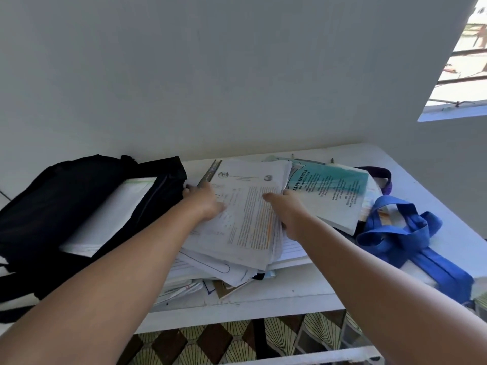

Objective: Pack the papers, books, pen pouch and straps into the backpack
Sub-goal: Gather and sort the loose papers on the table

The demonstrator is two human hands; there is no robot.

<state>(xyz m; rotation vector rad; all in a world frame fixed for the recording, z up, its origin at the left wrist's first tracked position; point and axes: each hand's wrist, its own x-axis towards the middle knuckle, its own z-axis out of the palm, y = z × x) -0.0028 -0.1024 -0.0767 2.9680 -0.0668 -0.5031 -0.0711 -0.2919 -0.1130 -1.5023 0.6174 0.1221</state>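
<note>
A sheaf of printed papers (245,214) lies on top of the heap in the middle of the white worktop (421,185), its long axis running from the near edge away toward the wall, tilted slightly to the right at the far end. The left hand (208,204) rests on the sheaf's left edge, its fingers reaching past the far-left corner beside a grey ruler-like strip (209,173); whether they curl under the sheets cannot be told. The right hand (290,209) has its grip around the right edge of the sheaf — thumb lying on the printed face, the other fingers wrapped below the sheets (hidden from here).

The black backpack (66,212) lies flat on the left of the worktop, its open mouth facing right toward the heap; one white book or pad (110,219) lies slantwise in the opening, long axis running from near-left to far-right. Just right of the sheaf is one teal-covered book (332,193), its printed title reading sideways, resting on other white books. Under the sheaf, more loose sheets and notebooks (210,272) fan out toward the near edge — too overlapped to count. One tangle of blue straps (400,233) lies at the right, trailing toward the near-right corner. A dark purple-edged thing (382,177) peeks out behind the teal book; what it is cannot be told.
</note>
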